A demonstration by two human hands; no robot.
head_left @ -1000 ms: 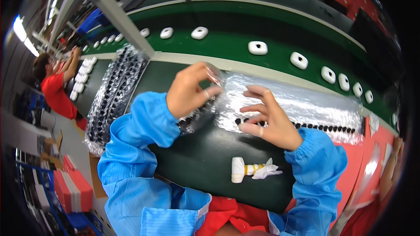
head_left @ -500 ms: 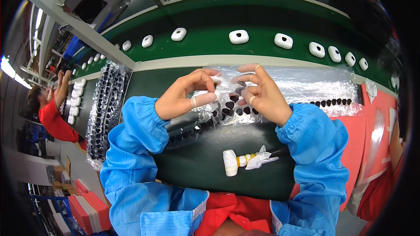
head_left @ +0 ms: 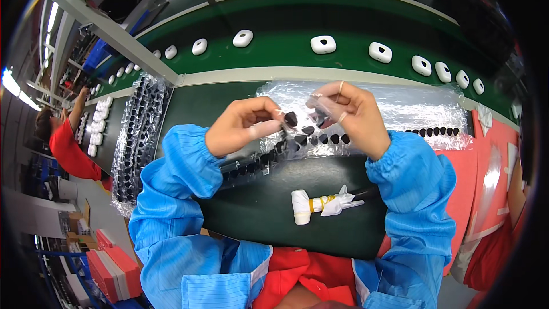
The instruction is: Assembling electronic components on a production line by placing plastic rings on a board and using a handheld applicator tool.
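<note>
My left hand (head_left: 241,127) pinches a small black rounded-triangular piece (head_left: 290,119) between thumb and fingertips. Close beside it, my right hand (head_left: 355,115) has its thumb and fingers closed together; what lies between them is too small and blurred to make out. Finger covers wrap some fingertips. Below both hands, several more black pieces (head_left: 323,139) lie in a row on clear, shiny plastic film (head_left: 400,106). A clear strip with dark pieces (head_left: 246,170) runs toward my left sleeve. Nearer my body rests a mallet-shaped thing (head_left: 301,206) wrapped in white, with a yellow band.
Beyond the pale rail (head_left: 229,73), several white rounded housings (head_left: 323,44) with dark marks sit on a green belt (head_left: 280,51). At left lies a film bundle of black pieces (head_left: 140,143), near a co-worker's red sleeve (head_left: 74,149). A metal post (head_left: 114,34) slants across; red sheets (head_left: 492,177) lie right.
My right fingers, spread before, have come together. The black piece at my left fingertips now shows clearly. The white housings on the belt have shifted right.
</note>
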